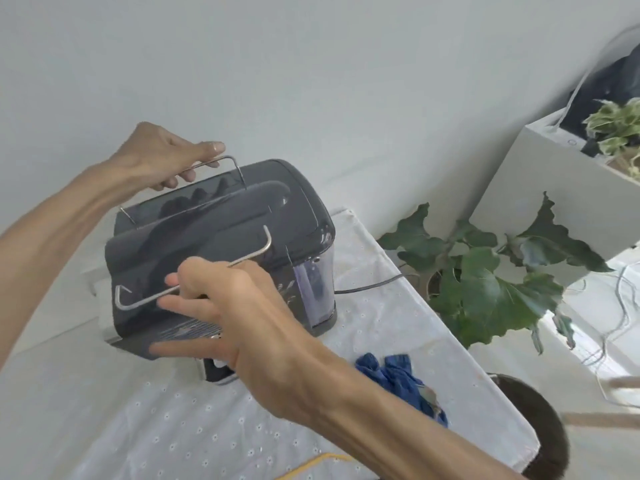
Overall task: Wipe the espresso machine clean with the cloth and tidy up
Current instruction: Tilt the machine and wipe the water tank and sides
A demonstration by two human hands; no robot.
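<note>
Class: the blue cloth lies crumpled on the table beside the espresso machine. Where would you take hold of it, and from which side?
Pinch the raised crumpled folds at the middle of the blue cloth from above. It lies loose on the white tablecloth, apart from the espresso machine, with open space overhead.

Bright, soft daylight, strongest at the right edge, where the floor by the cables [620, 306] is blown out. Shadows weak; faint reflections of fingers on the glossy espresso machine [221, 237] top. Right hand [221, 306] and blue cloth [401, 379] slightly motion-blurred. Wide-angle distortion: white wall [311, 64] edge and cabinet [540, 188] lean noticeably. Overall mildly soft, low contrast.
</note>
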